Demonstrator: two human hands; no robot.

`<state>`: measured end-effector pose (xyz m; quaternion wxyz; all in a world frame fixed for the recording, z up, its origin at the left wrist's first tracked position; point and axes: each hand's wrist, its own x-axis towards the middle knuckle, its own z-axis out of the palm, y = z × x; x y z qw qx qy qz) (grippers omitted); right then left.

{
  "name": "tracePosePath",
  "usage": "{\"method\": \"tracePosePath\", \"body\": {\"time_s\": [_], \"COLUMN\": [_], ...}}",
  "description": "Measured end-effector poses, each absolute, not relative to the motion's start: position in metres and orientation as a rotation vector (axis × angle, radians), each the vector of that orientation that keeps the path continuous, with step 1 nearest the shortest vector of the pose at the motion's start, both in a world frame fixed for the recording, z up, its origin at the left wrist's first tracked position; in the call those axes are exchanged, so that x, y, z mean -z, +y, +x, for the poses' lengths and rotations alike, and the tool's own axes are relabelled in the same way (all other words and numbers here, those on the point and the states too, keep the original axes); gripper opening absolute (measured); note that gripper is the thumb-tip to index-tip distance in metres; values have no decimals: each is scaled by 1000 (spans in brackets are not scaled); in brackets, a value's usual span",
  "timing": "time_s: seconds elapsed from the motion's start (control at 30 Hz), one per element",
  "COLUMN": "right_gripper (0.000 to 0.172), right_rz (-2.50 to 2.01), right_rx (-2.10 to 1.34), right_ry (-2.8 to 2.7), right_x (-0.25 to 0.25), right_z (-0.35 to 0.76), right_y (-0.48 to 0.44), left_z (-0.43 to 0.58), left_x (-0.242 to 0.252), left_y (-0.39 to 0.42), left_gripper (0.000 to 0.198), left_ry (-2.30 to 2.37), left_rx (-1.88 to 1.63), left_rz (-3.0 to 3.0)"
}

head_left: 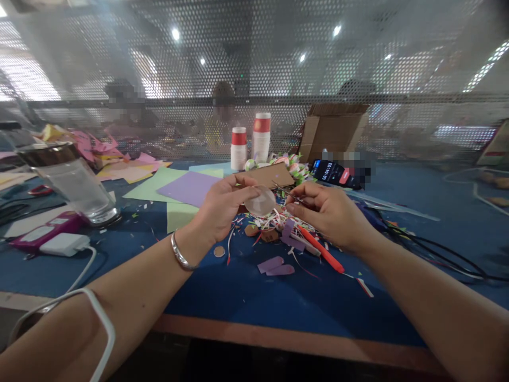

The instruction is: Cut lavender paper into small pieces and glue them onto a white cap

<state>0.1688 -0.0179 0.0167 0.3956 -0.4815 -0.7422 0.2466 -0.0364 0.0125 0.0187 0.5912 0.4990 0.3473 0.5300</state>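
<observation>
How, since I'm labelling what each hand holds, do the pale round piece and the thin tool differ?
The pale round piece is broad with a curved edge; the thin tool is narrow, with a pointed end. The pale round piece looks whitish and translucent, while the thin tool looks dark and metallic. Both are hand-held: the former in the left hand, the latter in the right hand.

I watch through one head-worn view, close above and behind the bare left hand (pixel 225 207) and bare right hand (pixel 328 212), tilted down yet facing forward to the grey perforated metal screen (pixel 278 79) beyond them.
</observation>
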Motion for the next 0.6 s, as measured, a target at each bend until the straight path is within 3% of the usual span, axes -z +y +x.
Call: {"method": "tracePosePath", "body": {"time_s": [0.23, 0.43, 0.6], "right_gripper": [37, 23, 24], "right_rz": [-1397, -1496, -1514], "right_rx": [-530, -364, -386], "right_ry": [-1882, -2216, -2466], "right_x": [-13, -13, -14], "right_z": [171, 166, 150], "right_y": [-16, -21, -36], "left_z": [-39, -45, -44], "left_x": [-22, -26, -23], "left_y": [12, 21, 24], "left_gripper": [17, 18, 19], "left_ry": [950, 977, 862], "left_rx": [-1316, -1350, -1219], "left_rz": [1281, 1121, 1079]}}
